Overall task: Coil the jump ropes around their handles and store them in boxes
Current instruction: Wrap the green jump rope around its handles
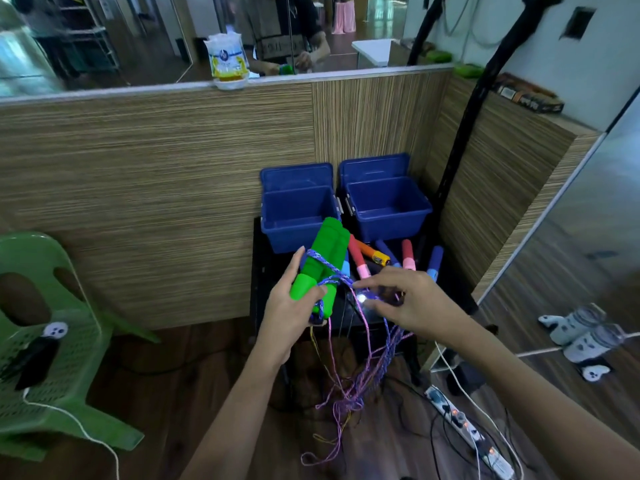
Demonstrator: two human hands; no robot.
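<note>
Green handles half-wrapped, boxes still bare.

Green handles [320, 263] sit gripped in the left hand [291, 317], with a few turns of blue cord [325, 271] round them; the right hand [405, 299], at 3 o'clock, pinches the cord. Loose ropes [356, 382] trail at 6 o'clock. At 12 o'clock both blue boxes [388, 209] look empty; other handles [381, 258] wait on the counter [259, 271], so most work remains.

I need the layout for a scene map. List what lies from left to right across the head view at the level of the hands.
Green plastic chair → left hand gripping the green handles → right hand pinching the purple rope → grey panda slippers on the floor.
</note>
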